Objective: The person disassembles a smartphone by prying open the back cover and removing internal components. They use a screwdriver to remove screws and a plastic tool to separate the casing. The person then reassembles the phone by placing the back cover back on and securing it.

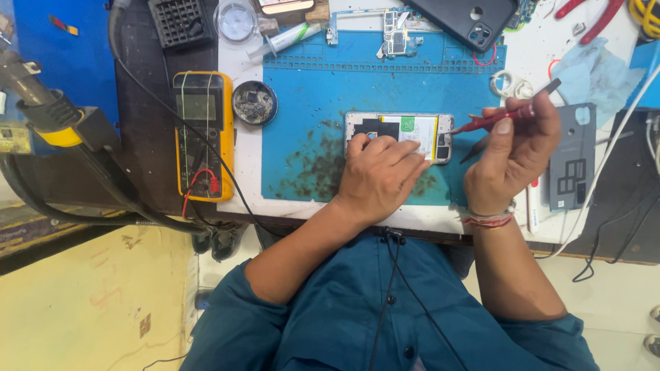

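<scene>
Blue repair mat bears an opened smartphone (back removed); left hand presses it flat-fingered, right hand grips a red screwdriver.

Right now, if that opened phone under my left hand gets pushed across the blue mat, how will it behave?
The opened phone lies flat, so it would probably slide rather than tip or roll. The blue mat looks rubbery, so likely some drag. Its back is off and its parts are bare, so it is probably fragile; the left hand already pins it.

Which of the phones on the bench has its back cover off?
The opened phone under the left hand on the blue mat: its battery and insides show. The black phone at the top is closed.
</scene>
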